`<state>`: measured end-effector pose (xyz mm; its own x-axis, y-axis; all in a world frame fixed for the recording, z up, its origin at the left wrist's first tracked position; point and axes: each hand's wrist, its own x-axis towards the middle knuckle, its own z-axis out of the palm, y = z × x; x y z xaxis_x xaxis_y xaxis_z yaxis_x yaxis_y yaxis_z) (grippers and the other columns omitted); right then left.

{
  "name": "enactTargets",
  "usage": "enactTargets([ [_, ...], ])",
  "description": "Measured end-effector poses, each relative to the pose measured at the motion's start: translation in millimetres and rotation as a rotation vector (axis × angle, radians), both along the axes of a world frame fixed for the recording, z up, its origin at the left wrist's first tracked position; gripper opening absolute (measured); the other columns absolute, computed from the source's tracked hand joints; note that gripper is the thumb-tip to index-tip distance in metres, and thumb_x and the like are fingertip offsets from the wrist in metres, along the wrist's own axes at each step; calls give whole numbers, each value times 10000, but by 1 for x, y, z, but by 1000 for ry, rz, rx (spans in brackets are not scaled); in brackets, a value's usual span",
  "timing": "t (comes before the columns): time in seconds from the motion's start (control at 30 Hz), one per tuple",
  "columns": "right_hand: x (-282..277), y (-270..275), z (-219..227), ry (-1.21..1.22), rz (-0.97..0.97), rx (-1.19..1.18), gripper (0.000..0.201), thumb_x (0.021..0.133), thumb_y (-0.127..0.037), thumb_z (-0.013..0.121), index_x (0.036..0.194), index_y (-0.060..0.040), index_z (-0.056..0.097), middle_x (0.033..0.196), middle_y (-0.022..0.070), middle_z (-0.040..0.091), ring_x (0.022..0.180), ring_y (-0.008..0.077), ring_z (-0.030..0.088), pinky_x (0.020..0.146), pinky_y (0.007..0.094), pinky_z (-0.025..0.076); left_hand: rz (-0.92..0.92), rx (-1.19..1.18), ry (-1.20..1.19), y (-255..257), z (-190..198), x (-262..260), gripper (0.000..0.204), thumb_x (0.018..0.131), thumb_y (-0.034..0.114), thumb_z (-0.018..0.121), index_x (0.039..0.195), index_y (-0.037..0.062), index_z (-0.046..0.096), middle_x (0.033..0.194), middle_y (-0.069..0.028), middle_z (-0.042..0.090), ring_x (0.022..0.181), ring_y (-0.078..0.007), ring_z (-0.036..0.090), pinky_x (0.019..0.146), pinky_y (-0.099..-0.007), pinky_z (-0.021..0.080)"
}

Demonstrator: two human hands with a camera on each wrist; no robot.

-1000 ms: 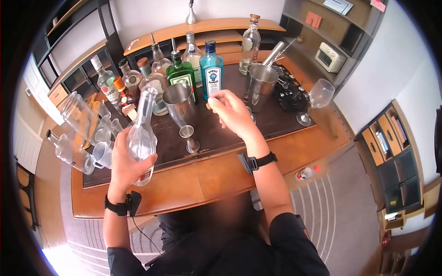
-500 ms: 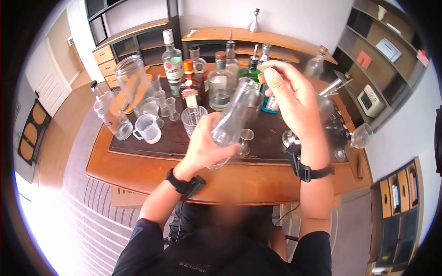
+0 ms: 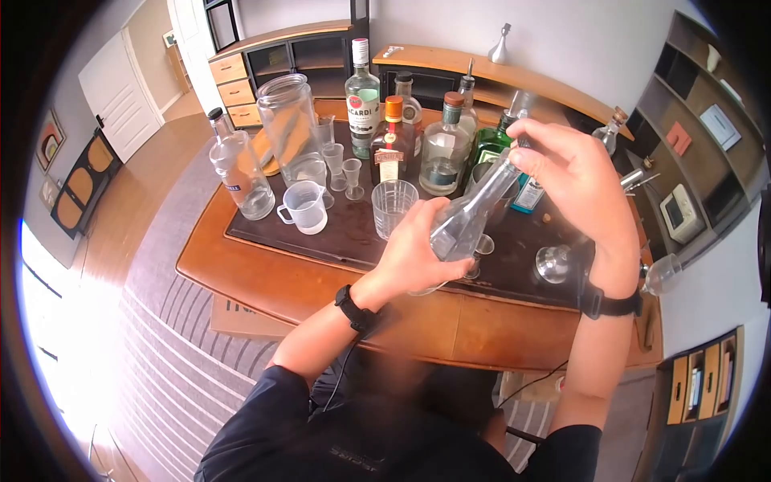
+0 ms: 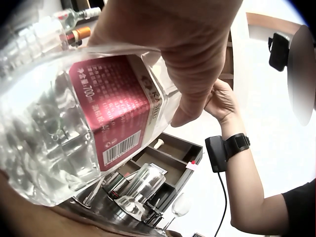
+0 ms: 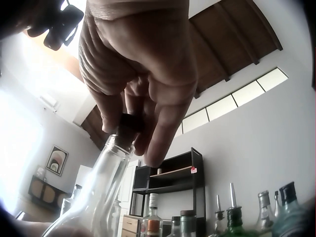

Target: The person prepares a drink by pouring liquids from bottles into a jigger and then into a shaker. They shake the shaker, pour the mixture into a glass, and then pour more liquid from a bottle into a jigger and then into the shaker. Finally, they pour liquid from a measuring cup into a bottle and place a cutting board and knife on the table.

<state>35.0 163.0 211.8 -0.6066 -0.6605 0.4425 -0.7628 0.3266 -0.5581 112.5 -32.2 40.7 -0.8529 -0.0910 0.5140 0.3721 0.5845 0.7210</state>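
My left hand (image 3: 411,255) grips a clear glass bottle (image 3: 474,213) round its lower body, tilted with its neck toward the upper right. In the left wrist view the bottle bears a red label (image 4: 111,106), with clear liquid inside. My right hand (image 3: 580,178) pinches a dark-topped stopper (image 5: 129,126) at the bottle's mouth; in the right wrist view the stopper sits right at the rim, between thumb and fingers. Behind the bottle, partly hidden, stand a metal jigger (image 3: 484,244) and a shaker tin (image 3: 504,210).
On the desk's dark mat stand a plastic measuring jug (image 3: 305,210), a ribbed glass (image 3: 393,205), small glasses (image 3: 352,178), a large jar (image 3: 287,120) and several liquor bottles, including a Bacardi bottle (image 3: 363,104). A stemmed glass (image 3: 554,263) lies near my right wrist.
My right hand has come over to the bottle, bringing the stopper from beside it to the mouth. The bottle is more tilted, and the head view has turned left.
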Motion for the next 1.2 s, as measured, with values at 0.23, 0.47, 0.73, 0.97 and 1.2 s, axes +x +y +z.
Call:
enactTargets([
  [0.23, -10, 0, 1, -34, 38, 87, 233, 982, -157, 667, 1105, 39, 640, 875, 37, 622, 791, 89, 538, 730, 270, 470, -24, 12, 50, 2, -4, -4, 860, 641, 298, 904, 1319, -49, 507, 1163, -196, 592, 1094, -358, 597, 957, -432, 493],
  [0.47, 6, -5, -17, -167, 81, -169, 382, 882, -73, 780, 1235, -6, 650, 993, 39, 657, 937, 105, 624, 866, 281, 553, -29, 9, 19, 0, -2, -2, 875, 621, 273, 909, 1314, -53, 486, 1175, -201, 600, 1119, -314, 604, 993, -417, 476],
  [0.73, 15, -15, -34, 151, -84, -128, 462, 828, -154, 811, 1217, 32, 643, 1112, 201, 708, 954, 294, 712, 865, 356, 560, -17, 29, -4, 2, -2, -1, 878, 608, 261, 909, 1318, -38, 487, 1176, -188, 597, 1123, -309, 602, 982, -417, 479],
  [0.97, 8, -5, -48, 129, 2, -270, 698, 862, -222, 811, 1436, 36, 510, 1330, 253, 631, 1253, 349, 620, 1064, 400, 470, 8, 36, 2, 0, -4, -3, 862, 614, 270, 903, 1309, -45, 503, 1203, -189, 601, 1143, -300, 599, 1002, -412, 475],
  [1.2, 1, 41, -159, -417, -256, -305, 160, 947, -127, 707, 1081, -51, 667, 826, -26, 650, 710, 35, 569, 641, 224, 470, -8, 204, -39, -18, -21, -13, 926, 657, 281, 923, 1369, -80, 454, 1223, -155, 612, 1142, -225, 596, 1001, -376, 483],
])
